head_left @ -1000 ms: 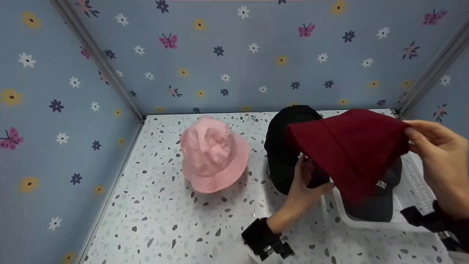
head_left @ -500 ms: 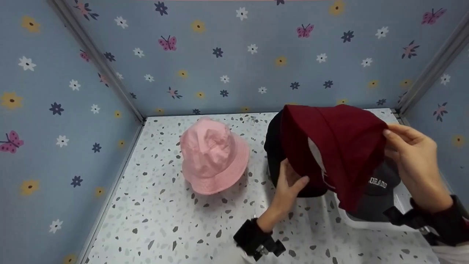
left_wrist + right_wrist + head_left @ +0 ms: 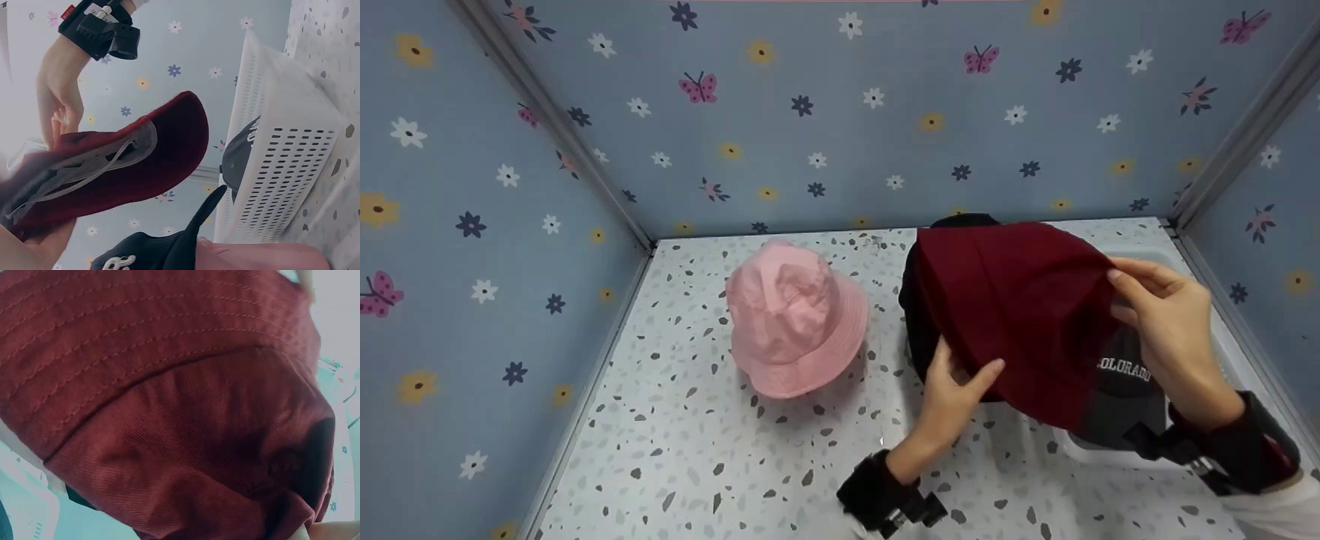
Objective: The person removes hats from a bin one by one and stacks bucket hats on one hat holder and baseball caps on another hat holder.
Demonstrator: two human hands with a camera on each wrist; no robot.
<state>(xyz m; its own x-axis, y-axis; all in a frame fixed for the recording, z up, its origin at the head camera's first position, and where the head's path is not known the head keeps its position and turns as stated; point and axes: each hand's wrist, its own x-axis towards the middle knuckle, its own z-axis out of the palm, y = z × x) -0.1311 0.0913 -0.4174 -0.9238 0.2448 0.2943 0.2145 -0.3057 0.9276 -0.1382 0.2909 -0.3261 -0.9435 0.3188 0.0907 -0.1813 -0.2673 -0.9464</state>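
Observation:
A dark red bucket hat [image 3: 1012, 315] hangs between my two hands, tilted, its brim toward the left. My right hand [image 3: 1174, 322] pinches the top of its crown. My left hand [image 3: 949, 397] holds the brim, with the thumb on the outside and the other fingers partly hidden behind the cloth. The left wrist view looks into the hat's underside, where a pale lining and a thin cord show. Behind the red hat a black cap [image 3: 913, 315] is mostly covered; white embroidery shows on that black cap [image 3: 146, 250] in the left wrist view.
A white perforated basket [image 3: 298, 169] stands on the right of the speckled tabletop [image 3: 720, 465]. Inside it lies a dark grey cap [image 3: 1125, 405] lettered in white. A pink bucket hat [image 3: 787, 315] sits left of centre. Floral panels [image 3: 840, 112] enclose the table.
The red bucket hat has moved left, away from above the basket and over the black cap. My right hand travels left with it, and my left hand has shifted slightly left onto its brim.

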